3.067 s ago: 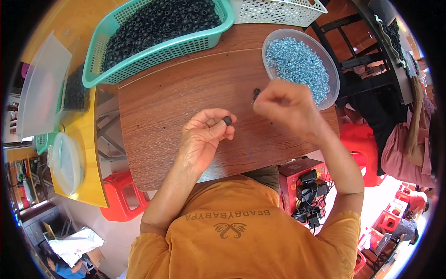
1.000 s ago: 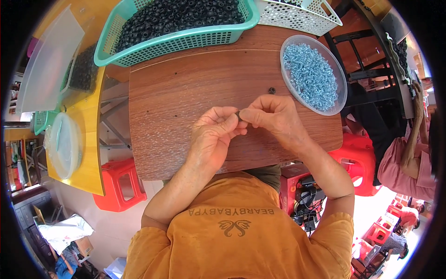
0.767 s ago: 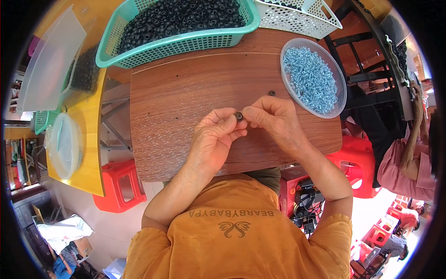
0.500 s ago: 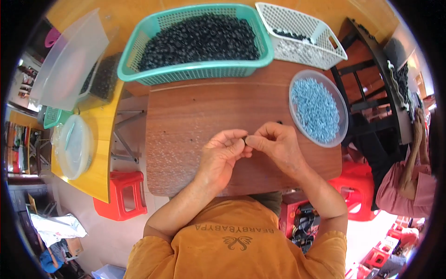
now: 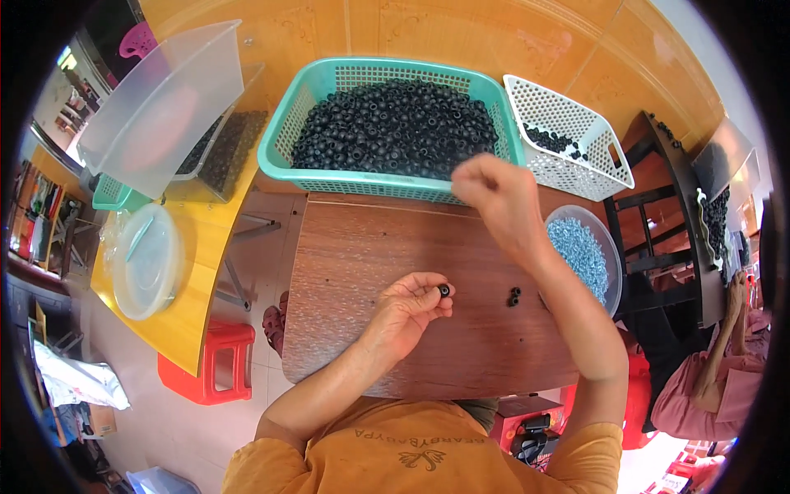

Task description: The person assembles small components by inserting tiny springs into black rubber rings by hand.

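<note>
Left hand [image 5: 407, 309] pinches black ring [image 5: 443, 290] mid-table [image 5: 362, 247], well inside edges.

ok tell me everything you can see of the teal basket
The teal basket is a rectangular plastic tray with slotted mesh walls and a rolled rim. It sits level at the far edge of the brown table, heaped with small black ring-shaped parts. The white basket stands beside it. The right hand hovers at its near rim.

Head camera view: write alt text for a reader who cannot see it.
A person's left hand pinches a small black ring over a brown wooden table, while the right hand is raised near a teal basket of black rings. A clear bowl of blue screws sits at right.
</note>
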Motion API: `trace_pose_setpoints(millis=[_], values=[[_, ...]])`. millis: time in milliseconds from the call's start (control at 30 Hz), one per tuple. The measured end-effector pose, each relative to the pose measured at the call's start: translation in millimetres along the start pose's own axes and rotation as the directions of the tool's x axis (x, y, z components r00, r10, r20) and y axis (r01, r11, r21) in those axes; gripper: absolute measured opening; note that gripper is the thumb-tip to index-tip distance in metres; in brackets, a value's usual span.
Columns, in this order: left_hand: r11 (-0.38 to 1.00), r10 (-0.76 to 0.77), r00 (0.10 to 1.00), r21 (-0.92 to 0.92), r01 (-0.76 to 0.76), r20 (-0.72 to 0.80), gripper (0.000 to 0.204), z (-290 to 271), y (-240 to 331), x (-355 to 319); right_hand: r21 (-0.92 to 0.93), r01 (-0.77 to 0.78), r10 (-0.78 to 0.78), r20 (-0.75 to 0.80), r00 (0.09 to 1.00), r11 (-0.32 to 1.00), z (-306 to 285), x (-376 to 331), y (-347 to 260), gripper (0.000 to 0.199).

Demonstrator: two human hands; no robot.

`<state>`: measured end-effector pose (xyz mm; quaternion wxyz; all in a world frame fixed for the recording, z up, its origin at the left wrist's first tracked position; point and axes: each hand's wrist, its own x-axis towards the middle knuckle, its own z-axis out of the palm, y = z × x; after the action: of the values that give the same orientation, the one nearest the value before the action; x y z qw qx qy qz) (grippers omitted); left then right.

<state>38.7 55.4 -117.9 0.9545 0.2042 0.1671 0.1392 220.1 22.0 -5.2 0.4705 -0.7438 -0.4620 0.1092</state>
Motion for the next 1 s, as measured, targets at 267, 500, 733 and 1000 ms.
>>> trace_pose_setpoints(millis=[267,500,733,1000], values=[[0.998,-0.042,0.999,0.039,0.041,0.028,0.011,-5,-1,9,-0.248,0.14,-0.139,0.022,0.99,0.959,55,119,50,0.009],[0.999,-0.047,0.999,0.002,0.047,0.026,0.013,-10,0,13,-0.591,0.386,-0.317,0.223,0.922,0.708,92,159,55,0.009],[0.998,-0.057,0.998,-0.006,0.057,0.017,0.014,-9,1,15,-0.709,0.47,-0.357,0.318,0.878,0.525,108,166,54,0.008],[0.999,-0.049,0.999,0.004,0.049,0.005,0.014,-8,0,14,-0.725,0.523,-0.321,0.416,0.851,0.447,111,168,51,0.007]])
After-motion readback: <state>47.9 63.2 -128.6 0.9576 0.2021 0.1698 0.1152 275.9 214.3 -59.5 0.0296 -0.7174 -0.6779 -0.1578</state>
